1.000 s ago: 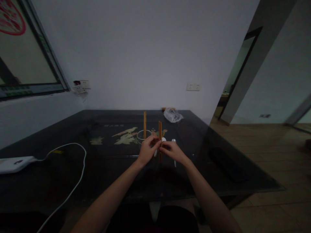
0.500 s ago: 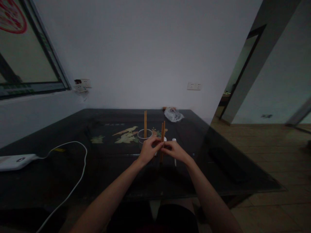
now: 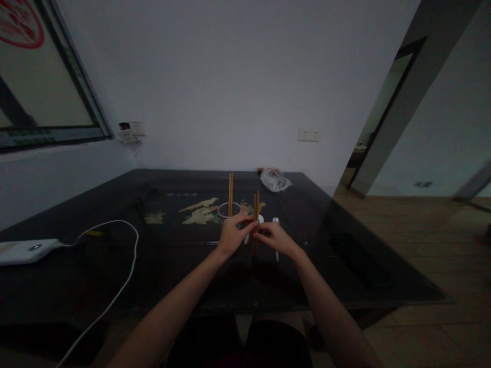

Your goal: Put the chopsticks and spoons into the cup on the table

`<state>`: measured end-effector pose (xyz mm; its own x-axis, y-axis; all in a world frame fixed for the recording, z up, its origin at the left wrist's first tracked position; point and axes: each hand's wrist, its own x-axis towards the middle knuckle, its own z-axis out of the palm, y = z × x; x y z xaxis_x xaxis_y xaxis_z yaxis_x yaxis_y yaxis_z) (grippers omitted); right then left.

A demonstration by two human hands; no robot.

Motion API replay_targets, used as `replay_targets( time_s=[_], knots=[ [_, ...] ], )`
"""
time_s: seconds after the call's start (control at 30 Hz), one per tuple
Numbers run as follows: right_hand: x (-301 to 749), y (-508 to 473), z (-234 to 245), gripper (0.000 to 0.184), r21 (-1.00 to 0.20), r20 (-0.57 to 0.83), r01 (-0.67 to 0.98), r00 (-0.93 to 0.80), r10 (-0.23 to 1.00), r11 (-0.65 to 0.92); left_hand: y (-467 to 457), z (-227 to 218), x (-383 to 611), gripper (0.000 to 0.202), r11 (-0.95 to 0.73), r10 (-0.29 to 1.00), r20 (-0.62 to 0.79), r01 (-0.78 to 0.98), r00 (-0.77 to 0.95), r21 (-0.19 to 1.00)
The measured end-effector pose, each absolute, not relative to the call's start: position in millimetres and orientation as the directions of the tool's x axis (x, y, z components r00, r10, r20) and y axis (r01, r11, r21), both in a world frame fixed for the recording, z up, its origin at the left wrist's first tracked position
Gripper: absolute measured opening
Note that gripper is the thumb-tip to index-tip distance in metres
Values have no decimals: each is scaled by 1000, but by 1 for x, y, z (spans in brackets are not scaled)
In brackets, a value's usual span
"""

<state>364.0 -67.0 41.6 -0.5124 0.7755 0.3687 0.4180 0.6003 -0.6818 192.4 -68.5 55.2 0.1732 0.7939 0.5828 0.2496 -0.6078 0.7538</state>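
Observation:
A pair of brown chopsticks (image 3: 256,205) stands upright between my hands, just above the dark table. My left hand (image 3: 235,234) pinches them from the left, while my right hand (image 3: 276,237) grips them slightly lower from the right. Behind my left hand is a clear cup (image 3: 221,210), partly hidden, with another pair of chopsticks (image 3: 230,194) standing in it. White spoons lie close by: one spoon (image 3: 276,254) shows its handle beyond my right fingers, and a second white piece (image 3: 261,219), perhaps a spoon's bowl, is partly covered by the chopsticks and hands.
The dark glossy table (image 3: 184,286) carries a bird-and-flower picture. A crumpled clear plastic bag (image 3: 275,181) lies near the wall. At left, a white power bank (image 3: 28,252) trails a white cable (image 3: 134,250). A dark long object (image 3: 360,260) rests on the right.
My hands stay on the upright chopsticks, with only a slight shift of the fingers and of the chopsticks to the left. The camera view has moved a little.

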Motion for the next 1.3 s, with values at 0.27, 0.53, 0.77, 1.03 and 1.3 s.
replay_targets(
  time_s=[0.27,0.53,0.77,1.03,1.3],
  knots=[
    [363,-68,44,25,-680,382,408,-512,769,609,-69,61,191,19,-554,832,514,277,208,785],
    [357,-71,53,28,-835,402,237,-352,845,496,-76,114,157,29,-552,830,555,211,52,807],
    [341,-42,52,46,-839,430,266,-210,878,474,-34,166,119,33,-632,732,663,208,-157,747],
    [309,-1,18,74,-910,257,251,-281,925,330,31,125,108,36,-551,798,595,287,-96,784],
    [290,0,8,87,-881,370,164,-344,863,443,50,87,111,32,-472,845,533,409,-42,781]
  ],
)
